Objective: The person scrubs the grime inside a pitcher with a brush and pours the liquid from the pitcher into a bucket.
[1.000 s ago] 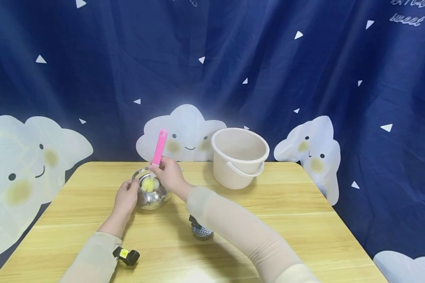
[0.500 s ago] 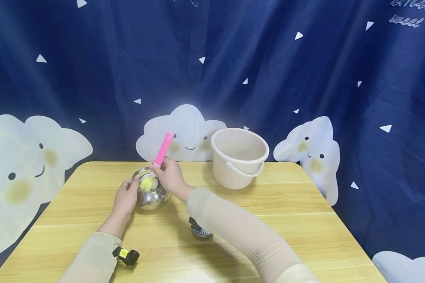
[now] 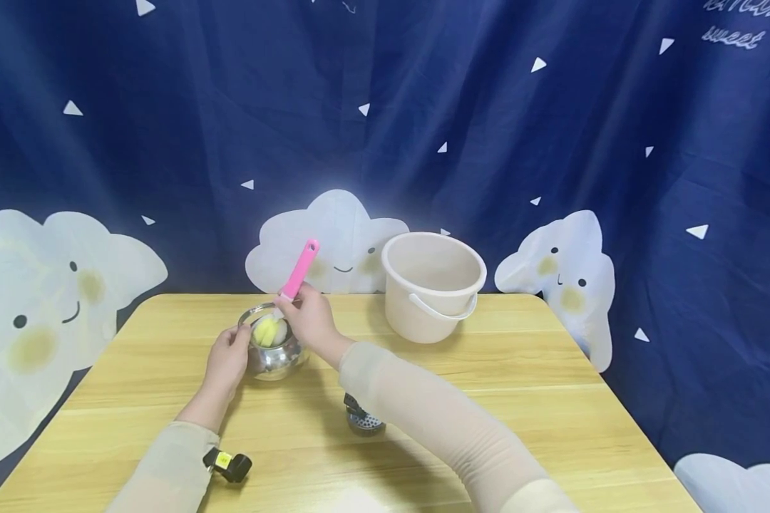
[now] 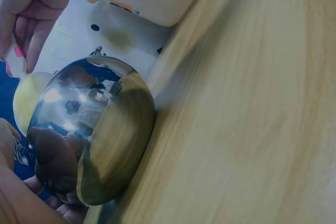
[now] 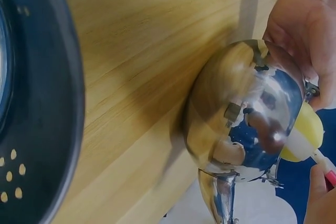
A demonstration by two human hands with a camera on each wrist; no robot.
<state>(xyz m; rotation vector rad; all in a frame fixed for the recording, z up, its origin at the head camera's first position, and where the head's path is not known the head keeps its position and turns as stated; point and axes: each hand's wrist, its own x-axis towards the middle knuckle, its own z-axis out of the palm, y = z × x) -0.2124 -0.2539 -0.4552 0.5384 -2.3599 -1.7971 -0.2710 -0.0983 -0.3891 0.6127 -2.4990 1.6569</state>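
A shiny steel teapot [image 3: 276,362] stands on the wooden table, its spout [image 5: 224,198] showing in the right wrist view. My left hand [image 3: 227,358] holds it at the left side, thumb and fingers at the rim and hoop handle. A sponge brush with a pink handle [image 3: 300,271] leans up to the right out of the pot's mouth. Its yellow and white sponge head [image 3: 268,332] sits in the opening, the lower part hidden. My right hand [image 3: 314,320] pinches the brush low on the handle, just above the sponge.
A cream bucket [image 3: 417,317] with a white bail handle stands at the back, right of the teapot. A round dark piece with small holes [image 3: 367,423] lies on the table [image 3: 526,427] under the right forearm. A patterned blue curtain [image 3: 423,64] hangs behind.
The brush handle has tilted over to the right, and the sponge head has shifted slightly left in the pot's mouth. The left hand and the teapot look nearly still.
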